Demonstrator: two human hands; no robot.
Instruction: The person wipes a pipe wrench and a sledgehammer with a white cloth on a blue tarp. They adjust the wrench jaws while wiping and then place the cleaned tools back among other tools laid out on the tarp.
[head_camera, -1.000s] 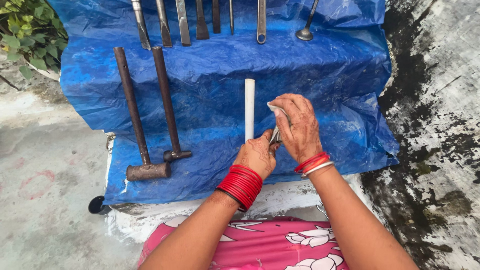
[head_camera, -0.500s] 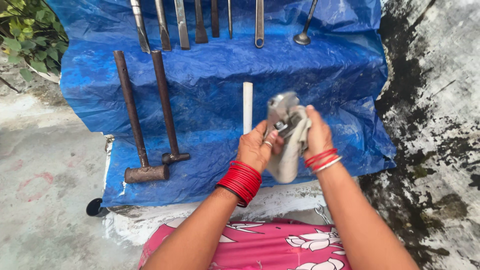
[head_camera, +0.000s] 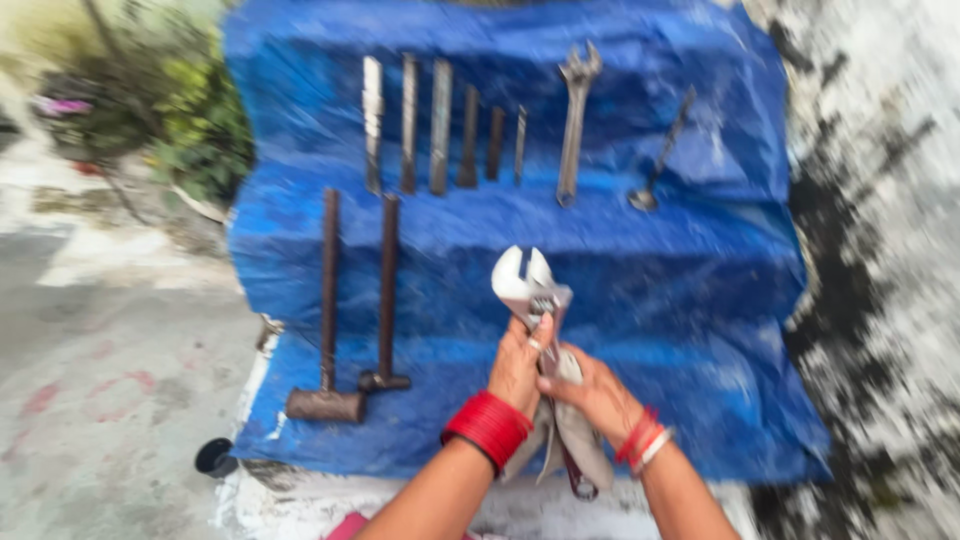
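My left hand (head_camera: 517, 362) and my right hand (head_camera: 597, 393) both grip an adjustable wrench (head_camera: 529, 287) held upright over the blue tarp (head_camera: 700, 300), its silver jaw pointing up. A grey cloth (head_camera: 585, 450) is wrapped around the wrench handle under my right hand and hangs down. Red bangles ring both wrists. The frame is motion-blurred.
Laid out on the tarp are two hammers (head_camera: 328, 300), a row of several chisels (head_camera: 440, 125), a long wrench (head_camera: 573, 120) and a small trowel-like tool (head_camera: 660, 155). Plants (head_camera: 190, 120) stand at the left. Stained concrete lies at the right.
The view tilted up, showing more of the tarp. The wrench now stands upright with its jaw clear of the cloth. The white tube seen earlier is out of sight.
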